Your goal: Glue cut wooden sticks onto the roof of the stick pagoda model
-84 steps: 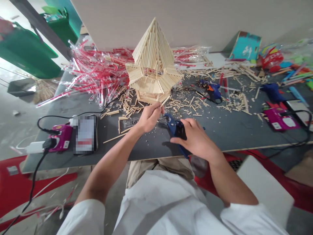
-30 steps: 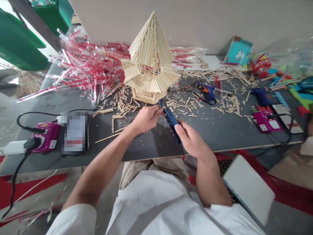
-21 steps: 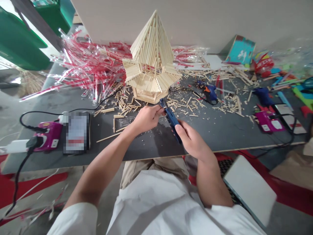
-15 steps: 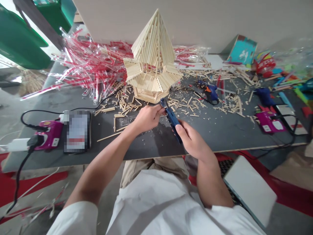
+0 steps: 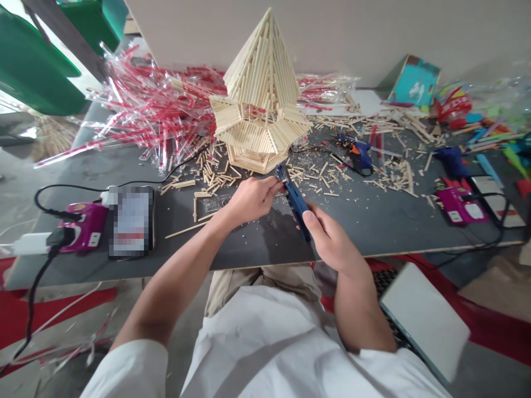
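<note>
My right hand [image 5: 332, 235] is wrapped around the handles of a dark blue hand cutter [image 5: 295, 199], whose head points up and away from me. Beside that head, my left hand [image 5: 255, 199] is closed in a pinch. A small end of a pale wooden stick [image 5: 284, 181] shows between its fingertips and the cutter; the rest is hidden by the fingers. Just beyond both hands stands a tower model built of wooden sticks [image 5: 261, 83], with a pointed roof and a flared lower tier. Short cut sticks [image 5: 213, 176] lie scattered around its base.
Red-and-clear plastic wrappers [image 5: 166, 105] heap at the back left. A phone [image 5: 131, 221] and a magenta power adapter [image 5: 85, 226] lie left. Blue glue guns [image 5: 360, 155] and another magenta adapter [image 5: 460, 204] are right. A laptop [image 5: 425, 320] sits below the table edge [image 5: 398, 253].
The cutter and my right hand have shifted slightly to the right. My left fingertips remain at the cutter's head, with a stick end now showing there. The view has moved a little.
</note>
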Demonstrator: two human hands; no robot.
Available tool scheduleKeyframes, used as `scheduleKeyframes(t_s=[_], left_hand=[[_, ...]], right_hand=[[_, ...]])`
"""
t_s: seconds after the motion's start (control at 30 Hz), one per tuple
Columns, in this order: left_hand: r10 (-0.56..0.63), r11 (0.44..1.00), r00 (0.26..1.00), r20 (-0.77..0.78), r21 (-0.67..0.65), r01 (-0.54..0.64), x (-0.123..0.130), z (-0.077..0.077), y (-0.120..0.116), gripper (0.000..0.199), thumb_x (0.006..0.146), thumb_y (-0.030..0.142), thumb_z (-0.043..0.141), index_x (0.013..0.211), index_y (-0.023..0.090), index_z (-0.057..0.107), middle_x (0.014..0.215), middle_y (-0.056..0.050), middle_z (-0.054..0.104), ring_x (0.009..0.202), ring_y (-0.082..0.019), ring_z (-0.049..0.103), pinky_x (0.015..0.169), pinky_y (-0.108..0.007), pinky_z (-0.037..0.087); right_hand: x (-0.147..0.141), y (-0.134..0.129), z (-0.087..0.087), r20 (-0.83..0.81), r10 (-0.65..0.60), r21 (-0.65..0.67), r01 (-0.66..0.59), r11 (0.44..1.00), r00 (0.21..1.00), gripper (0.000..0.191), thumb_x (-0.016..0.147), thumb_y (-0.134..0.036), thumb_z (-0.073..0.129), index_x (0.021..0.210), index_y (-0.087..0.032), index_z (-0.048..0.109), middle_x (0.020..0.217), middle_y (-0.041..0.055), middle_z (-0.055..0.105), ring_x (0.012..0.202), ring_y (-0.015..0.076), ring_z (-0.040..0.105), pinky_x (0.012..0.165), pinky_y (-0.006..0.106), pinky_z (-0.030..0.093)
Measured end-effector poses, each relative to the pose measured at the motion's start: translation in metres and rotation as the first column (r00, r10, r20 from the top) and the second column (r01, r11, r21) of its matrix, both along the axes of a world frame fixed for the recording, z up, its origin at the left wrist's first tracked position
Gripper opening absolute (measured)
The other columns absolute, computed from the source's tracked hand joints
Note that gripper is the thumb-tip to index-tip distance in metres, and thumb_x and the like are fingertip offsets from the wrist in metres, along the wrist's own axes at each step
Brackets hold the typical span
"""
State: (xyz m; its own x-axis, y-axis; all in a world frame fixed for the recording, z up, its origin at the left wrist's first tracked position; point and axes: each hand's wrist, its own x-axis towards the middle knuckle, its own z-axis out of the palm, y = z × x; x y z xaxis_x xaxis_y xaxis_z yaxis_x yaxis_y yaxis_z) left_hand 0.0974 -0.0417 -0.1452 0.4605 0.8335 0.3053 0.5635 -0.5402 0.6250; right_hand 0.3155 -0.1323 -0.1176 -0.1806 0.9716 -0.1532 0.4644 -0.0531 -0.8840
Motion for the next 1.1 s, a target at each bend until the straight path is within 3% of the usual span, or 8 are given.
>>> scheduleKeyframes(t_s=[0.17,0.5,0.77,0.97,1.1], left_hand=[[0.011,1.000,0.999,-0.037,0.007,-0.011,-0.001,-0.001,0.001,0.034,0.106,0.033,0.043,0.095,0.017,0.071,0.066,-0.003,0.065,0.058,-0.015,0.059,0.059,-0.028,0.036],[0.017,0.999,0.998,-0.057,0.036,-0.015,-0.001,-0.004,0.003,0.030,0.105,0.030,0.043,0.093,0.017,0.067,0.066,-0.002,0.064,0.057,-0.015,0.058,0.059,-0.029,0.034],[-0.006,1.000,0.998,-0.058,0.028,0.008,-0.002,-0.006,0.004,0.031,0.106,0.031,0.042,0.095,0.017,0.067,0.068,-0.003,0.065,0.060,-0.016,0.061,0.060,-0.028,0.038],[0.016,0.998,0.996,-0.085,0.058,-0.011,-0.003,-0.007,0.005,0.032,0.106,0.032,0.041,0.096,0.017,0.067,0.070,-0.005,0.068,0.062,-0.017,0.065,0.059,-0.028,0.038],[0.011,0.999,0.997,-0.081,0.050,-0.007,-0.003,-0.007,0.005,0.032,0.107,0.032,0.041,0.096,0.017,0.067,0.075,-0.006,0.072,0.065,-0.018,0.068,0.061,-0.028,0.040]], right_hand=[[-0.002,0.001,0.003,0.024,0.020,0.016,-0.021,1.000,1.000,0.058,0.106,-0.061,0.039,0.142,-0.020,0.059,0.122,0.0115,0.071,0.114,0.0275,0.064,0.100,0.038,0.047],[-0.004,0.003,0.005,0.064,0.033,0.029,-0.035,0.999,0.997,0.063,0.107,-0.061,0.036,0.147,-0.017,0.057,0.133,0.0147,0.068,0.119,0.0287,0.062,0.105,0.040,0.043],[-0.006,0.002,0.005,0.072,0.041,0.056,-0.045,0.997,0.997,0.054,0.107,-0.060,0.035,0.127,-0.020,0.066,0.101,0.0103,0.069,0.112,0.0285,0.063,0.101,0.039,0.044],[-0.005,0.004,0.000,0.065,0.033,0.061,-0.037,0.997,0.997,0.052,0.107,-0.060,0.034,0.121,-0.021,0.067,0.102,0.0095,0.070,0.107,0.0268,0.063,0.094,0.037,0.045],[-0.005,0.002,-0.007,0.094,0.002,0.067,-0.008,0.998,0.996,0.053,0.107,-0.062,0.033,0.104,-0.022,0.067,0.097,0.0079,0.071,0.092,0.0239,0.065,0.084,0.036,0.045]])
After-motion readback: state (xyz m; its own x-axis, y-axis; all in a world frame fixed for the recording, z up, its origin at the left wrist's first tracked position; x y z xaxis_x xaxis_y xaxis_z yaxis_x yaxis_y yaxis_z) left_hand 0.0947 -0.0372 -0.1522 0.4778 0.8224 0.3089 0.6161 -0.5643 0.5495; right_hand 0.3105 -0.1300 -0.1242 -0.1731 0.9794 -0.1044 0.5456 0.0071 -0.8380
